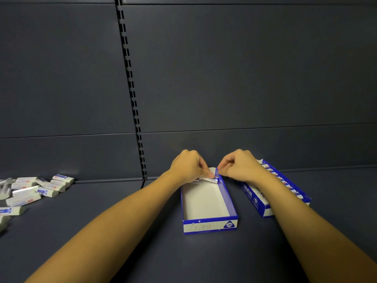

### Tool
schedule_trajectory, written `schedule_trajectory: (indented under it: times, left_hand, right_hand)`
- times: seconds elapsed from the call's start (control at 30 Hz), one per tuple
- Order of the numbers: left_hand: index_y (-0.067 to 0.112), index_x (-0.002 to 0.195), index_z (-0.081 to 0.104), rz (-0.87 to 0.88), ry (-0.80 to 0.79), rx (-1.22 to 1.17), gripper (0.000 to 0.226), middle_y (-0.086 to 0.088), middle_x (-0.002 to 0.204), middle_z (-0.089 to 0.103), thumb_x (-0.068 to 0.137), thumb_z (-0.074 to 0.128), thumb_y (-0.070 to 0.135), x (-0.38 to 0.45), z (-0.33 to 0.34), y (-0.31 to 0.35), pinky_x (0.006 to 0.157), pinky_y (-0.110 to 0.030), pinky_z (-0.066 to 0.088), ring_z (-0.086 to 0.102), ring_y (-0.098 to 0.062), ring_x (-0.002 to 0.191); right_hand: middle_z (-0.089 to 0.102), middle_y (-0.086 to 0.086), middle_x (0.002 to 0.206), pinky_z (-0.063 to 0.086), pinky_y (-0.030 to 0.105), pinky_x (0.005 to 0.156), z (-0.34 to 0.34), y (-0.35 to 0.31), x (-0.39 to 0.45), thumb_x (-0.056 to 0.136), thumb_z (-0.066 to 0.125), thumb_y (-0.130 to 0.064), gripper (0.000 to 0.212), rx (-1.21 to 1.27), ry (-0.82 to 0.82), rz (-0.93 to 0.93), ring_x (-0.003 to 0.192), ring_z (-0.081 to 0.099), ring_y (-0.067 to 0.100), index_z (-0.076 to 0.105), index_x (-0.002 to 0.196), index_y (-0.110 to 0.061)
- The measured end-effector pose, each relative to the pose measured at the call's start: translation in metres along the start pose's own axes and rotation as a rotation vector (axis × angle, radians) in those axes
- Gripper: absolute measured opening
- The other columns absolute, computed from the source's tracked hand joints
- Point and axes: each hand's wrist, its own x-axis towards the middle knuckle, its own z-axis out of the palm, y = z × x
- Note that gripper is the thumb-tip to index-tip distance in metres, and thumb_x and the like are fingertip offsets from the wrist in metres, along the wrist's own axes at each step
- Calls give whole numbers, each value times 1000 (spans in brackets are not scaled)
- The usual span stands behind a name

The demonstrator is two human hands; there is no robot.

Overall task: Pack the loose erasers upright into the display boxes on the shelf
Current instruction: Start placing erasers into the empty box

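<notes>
A blue and white display box (pixel 210 224) stands on the dark shelf, its white floor mostly bare. At its far end my left hand (pixel 188 166) pinches a wrapped white eraser (pixel 210 179), which lies tilted against the far right corner. Another eraser (pixel 196 180) shows just under that hand. My right hand (pixel 240 165) pinches the box's far right corner with curled fingers. A second blue box (pixel 285 193) to the right holds a row of upright erasers, partly hidden by my right forearm. A pile of several loose erasers (pixel 36 188) lies at the far left.
The shelf's dark back panel rises right behind the boxes, with a slotted upright (pixel 132 94) left of centre. Open shelf surface lies between the eraser pile and the box, under my left forearm.
</notes>
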Motion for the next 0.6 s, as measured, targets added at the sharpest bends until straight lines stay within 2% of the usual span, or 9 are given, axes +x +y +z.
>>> schedule_trajectory:
  times: [0.2,0.3,0.5,0.6]
  left_hand:
    - [25,96,81,132,-212,324,25,5,90,76,77,81,41,6,-21,15,74,-36,57,67,-17,87]
    - [21,98,80,162,-248,389,22,0,92,76,82,78,36,7,-21,20,74,-37,58,67,-20,86]
    - [23,88,80,81,-99,137,13,6,79,73,85,77,36,9,-15,8,78,-37,58,67,-16,82]
    - [23,85,80,27,-92,67,14,5,78,74,85,78,37,6,-10,0,80,-39,59,68,-15,81]
  right_hand:
    - [72,-8,95,53,21,70,3,2,4,89,74,-27,10,-30,-11,4,91,68,15,69,82,-32]
    - [71,-9,96,54,22,72,3,3,3,89,73,-27,8,-32,-21,11,92,67,16,69,83,-32]
    - [71,-8,92,50,17,67,1,1,2,89,73,-26,8,-15,-15,0,90,66,13,71,82,-30]
    - [71,-7,99,52,20,72,4,2,5,89,74,-29,3,-29,-20,15,95,66,13,71,88,-29]
